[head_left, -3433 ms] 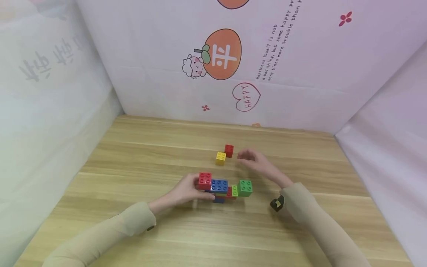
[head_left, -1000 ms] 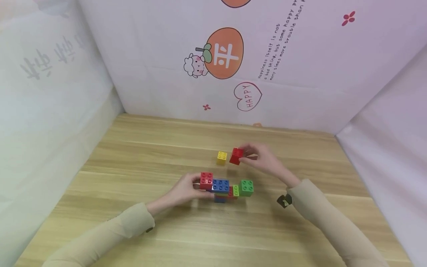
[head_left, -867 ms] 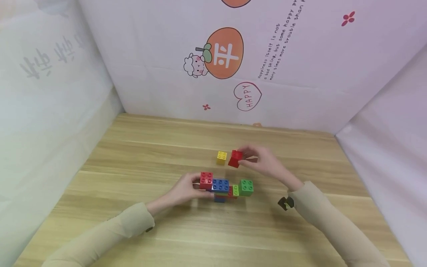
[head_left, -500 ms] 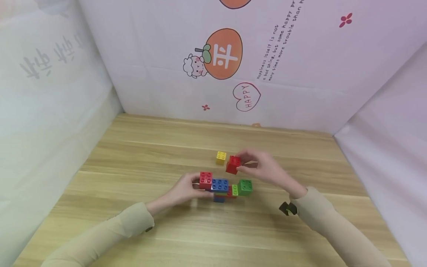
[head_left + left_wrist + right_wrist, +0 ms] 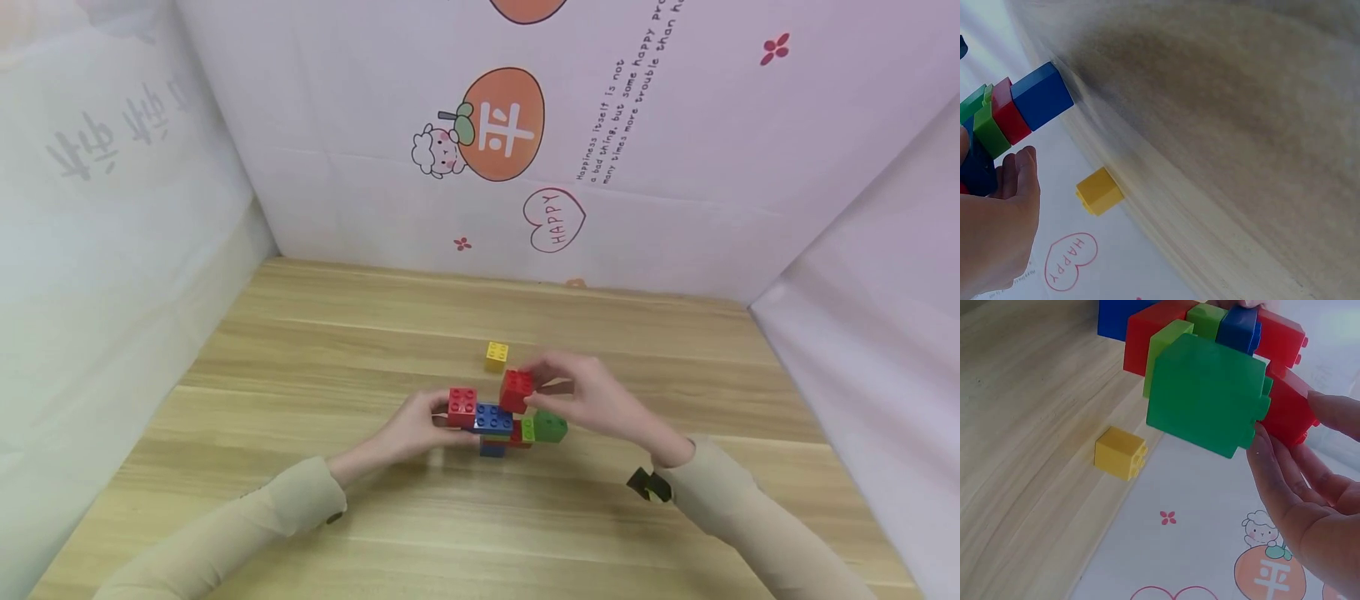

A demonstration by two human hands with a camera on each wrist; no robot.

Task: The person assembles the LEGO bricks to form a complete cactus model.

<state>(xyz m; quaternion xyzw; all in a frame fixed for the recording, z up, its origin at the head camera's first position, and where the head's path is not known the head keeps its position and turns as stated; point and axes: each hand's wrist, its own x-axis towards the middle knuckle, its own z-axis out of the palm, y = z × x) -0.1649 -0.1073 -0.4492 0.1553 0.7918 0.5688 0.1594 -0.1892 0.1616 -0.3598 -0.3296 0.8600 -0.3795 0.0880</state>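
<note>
My left hand (image 5: pixel 412 429) grips the left end of a built-up toy-brick structure, fingers behind it and thumb in front. A blue brick (image 5: pixel 493 418) forms its upper layer, with a red brick (image 5: pixel 462 406) on the left end. Lime and red bricks lie lower, over a blue base brick (image 5: pixel 1042 97); a green brick (image 5: pixel 1207 394) tops the right end. My right hand (image 5: pixel 592 400) pinches another red brick (image 5: pixel 516 391) between thumb and fingers. That brick is close over the blue brick's right end, studs up, and partly hides it in the head view.
A single yellow brick (image 5: pixel 497 356) sits on the wooden table (image 5: pixel 360 333) behind the structure. White printed sheets (image 5: pixel 337 192) wall the table at the back and both sides. A small dark object (image 5: pixel 649 485) shows by the right cuff.
My right hand has picked the red brick up from beside the yellow one and brought it toward me and left, over the structure. The left hand has kept its grip.
</note>
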